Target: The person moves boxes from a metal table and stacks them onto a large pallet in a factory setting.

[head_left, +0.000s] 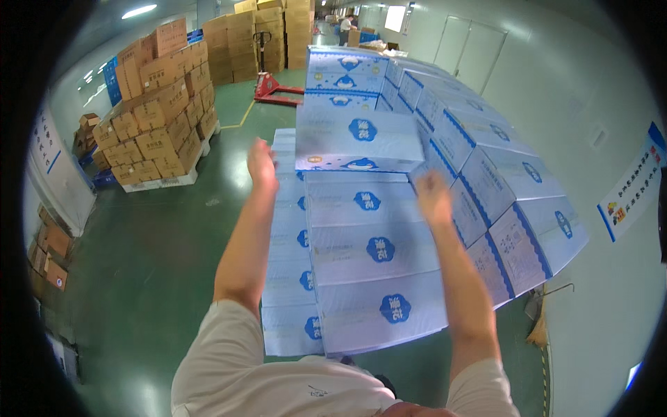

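A light-blue and white carton [319, 135] with a blue badge and a whale picture lies on a stack of matching cartons [340, 243], between my two hands. Off its left side, with a small gap, is my left hand [262, 165], open and holding nothing. My right hand [434, 197] is beside the carton's near right corner, smeared by motion; its finger position and any contact are unclear. A taller row of the same cartons [486, 182] runs along the right, and a lower row [286, 271] shows at the left.
Brown cartons [156, 115] are stacked on a white pallet [167, 182] at the far left. A red pallet jack [274, 92] stands beyond the stack, near tall brown cartons [243, 43]. Another person [346, 28] is in the distance. A white wall [577, 90] borders the right.
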Action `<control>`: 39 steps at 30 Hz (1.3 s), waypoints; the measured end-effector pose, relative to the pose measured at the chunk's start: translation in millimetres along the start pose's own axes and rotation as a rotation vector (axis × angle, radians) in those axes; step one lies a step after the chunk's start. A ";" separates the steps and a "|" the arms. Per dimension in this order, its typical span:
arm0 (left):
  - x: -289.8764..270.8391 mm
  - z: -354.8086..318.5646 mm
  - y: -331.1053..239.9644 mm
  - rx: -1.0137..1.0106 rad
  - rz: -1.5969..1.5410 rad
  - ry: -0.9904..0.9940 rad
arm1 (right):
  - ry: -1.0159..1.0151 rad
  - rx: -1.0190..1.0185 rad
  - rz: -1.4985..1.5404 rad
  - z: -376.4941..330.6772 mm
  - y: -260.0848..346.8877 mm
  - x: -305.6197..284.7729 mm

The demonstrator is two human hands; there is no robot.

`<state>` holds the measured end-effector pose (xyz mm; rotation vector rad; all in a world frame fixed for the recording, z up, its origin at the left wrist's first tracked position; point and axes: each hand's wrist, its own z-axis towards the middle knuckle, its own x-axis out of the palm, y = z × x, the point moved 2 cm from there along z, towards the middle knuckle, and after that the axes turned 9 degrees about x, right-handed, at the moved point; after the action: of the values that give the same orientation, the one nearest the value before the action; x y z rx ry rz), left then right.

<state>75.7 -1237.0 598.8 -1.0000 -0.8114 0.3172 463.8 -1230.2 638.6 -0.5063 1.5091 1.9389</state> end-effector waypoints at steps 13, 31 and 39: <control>-26.2 -360.2 40.7 0.602 0.580 1.627 | 0.000 -0.072 -0.433 -319.5 -163.5 -22.4; 22.2 -486.2 12.5 0.773 0.432 2.162 | 0.537 1.260 -0.265 -744.5 -333.0 76.6; -39.8 -613.8 35.4 0.552 0.401 2.927 | -0.028 1.530 -0.032 -779.4 -344.7 1.1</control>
<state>501.3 -1622.5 375.6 -0.1958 2.0174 -0.6505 638.5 -1924.9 176.9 0.2003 2.3394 0.3372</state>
